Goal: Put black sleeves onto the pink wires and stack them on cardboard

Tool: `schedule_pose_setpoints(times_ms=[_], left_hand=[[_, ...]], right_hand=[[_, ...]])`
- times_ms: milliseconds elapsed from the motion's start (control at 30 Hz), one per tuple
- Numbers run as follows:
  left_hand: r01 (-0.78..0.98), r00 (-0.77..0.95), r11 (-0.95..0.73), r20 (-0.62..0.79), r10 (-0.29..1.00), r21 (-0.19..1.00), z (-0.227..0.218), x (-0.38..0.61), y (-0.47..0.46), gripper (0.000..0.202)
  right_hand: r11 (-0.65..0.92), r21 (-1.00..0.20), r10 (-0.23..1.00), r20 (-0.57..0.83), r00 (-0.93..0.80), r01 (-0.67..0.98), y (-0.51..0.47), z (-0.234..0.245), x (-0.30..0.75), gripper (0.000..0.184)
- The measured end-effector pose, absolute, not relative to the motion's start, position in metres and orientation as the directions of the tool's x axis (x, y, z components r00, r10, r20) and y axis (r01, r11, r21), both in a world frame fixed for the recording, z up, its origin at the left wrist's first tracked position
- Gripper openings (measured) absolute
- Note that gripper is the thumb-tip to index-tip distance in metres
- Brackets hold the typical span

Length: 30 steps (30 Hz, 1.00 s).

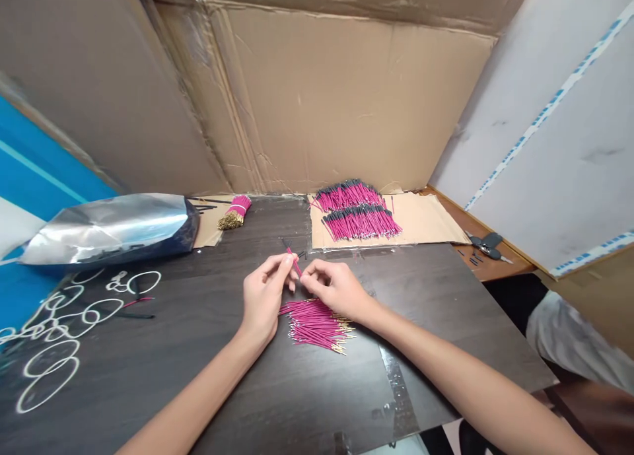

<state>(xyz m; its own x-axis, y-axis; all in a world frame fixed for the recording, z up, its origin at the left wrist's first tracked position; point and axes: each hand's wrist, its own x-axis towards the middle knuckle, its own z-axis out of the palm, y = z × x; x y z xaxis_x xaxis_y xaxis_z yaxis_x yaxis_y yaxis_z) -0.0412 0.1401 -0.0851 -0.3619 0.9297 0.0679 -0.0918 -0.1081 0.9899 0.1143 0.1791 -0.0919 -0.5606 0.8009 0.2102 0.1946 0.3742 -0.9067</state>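
My left hand [265, 295] and my right hand [334, 287] meet over the middle of the dark table [198, 376]. Together they pinch a single pink wire [294, 262] that points up and away, with a black piece at its far tip. Both hands have their fingers closed around it. Just below the hands lies a loose pile of pink wires with gold ends [316, 323]. Two stacks of pink wires with black tips [357, 212] rest on a cardboard sheet [426, 224] farther back.
A silver foil bag [111, 227] lies at the left. A banded bundle of pink wires [236, 212] sits behind it. White rings [54, 329] are scattered at the left edge. Small pliers [488, 245] lie at the right. Cardboard walls [321, 92] surround the table.
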Motion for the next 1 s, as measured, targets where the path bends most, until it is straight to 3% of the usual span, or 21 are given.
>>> schedule_pose_setpoints(times_ms=[400, 500, 567, 633, 733, 867, 1000], left_hand=[[-0.153, -0.332, -0.100, 0.044, 0.942, 0.983, -0.080, -0.042, 0.139, 0.031], [-0.051, -0.316, -0.092, 0.071, 0.946, 0.994, -0.080, -0.048, 0.141, 0.035], [0.109, -0.268, -0.109, 0.135, 0.954, 0.988, -0.079, -0.052, 0.142, 0.034], [0.354, -0.144, -0.174, 0.238, 0.961, 0.919, -0.077, -0.054, 0.141, 0.027], [0.654, 0.152, -0.348, 0.334, 0.930, 0.672, -0.076, -0.055, 0.139, 0.023], [0.756, 0.408, -0.495, 0.283, 0.868, 0.428, -0.081, -0.056, 0.138, 0.028], [0.742, 0.482, -0.531, 0.225, 0.847, 0.409, -0.080, -0.060, 0.139, 0.031]], right_hand=[[0.407, -0.888, 0.828, 0.260, -0.497, 0.215, 0.182, -0.088, 0.115, 0.019], [0.457, -0.831, 0.871, 0.347, -0.348, 0.317, 0.200, -0.080, 0.136, 0.021], [0.429, -0.782, 0.903, 0.385, -0.190, 0.453, 0.219, -0.076, 0.160, 0.024], [0.329, -0.703, 0.922, 0.383, -0.054, 0.630, 0.237, -0.074, 0.187, 0.024], [0.163, -0.576, 0.939, 0.341, 0.054, 0.801, 0.256, -0.078, 0.217, 0.022], [0.086, -0.475, 0.946, 0.314, 0.077, 0.876, 0.264, -0.088, 0.227, 0.024], [0.060, -0.439, 0.948, 0.305, 0.086, 0.897, 0.267, -0.093, 0.226, 0.025]])
